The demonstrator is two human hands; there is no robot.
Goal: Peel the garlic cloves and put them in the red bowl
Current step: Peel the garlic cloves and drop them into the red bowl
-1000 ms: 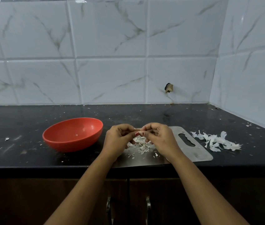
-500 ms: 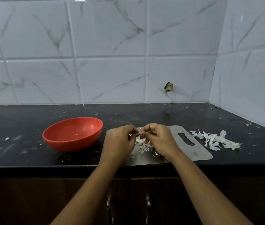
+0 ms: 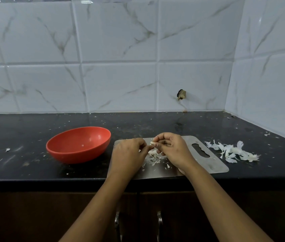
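On the dark worktop (image 3: 24,165), near the front edge, a steel cutting board (image 3: 213,165). Above its left part, left hand (image 3: 129,152) and right hand (image 3: 171,149) close together, fingers curled, both pinching one small garlic clove (image 3: 151,143) at the fingertips. Under them, on the board, a small heap of peel bits (image 3: 154,158). Left of the board, just beside it, the red bowl (image 3: 72,157), upright. Right of the board, a bigger pile of white skins (image 3: 232,151).

Left hand (image 3: 128,154), right hand (image 3: 172,151) pinching garlic clove (image 3: 152,143) over board (image 3: 213,163), red bowl (image 3: 78,145) nearby
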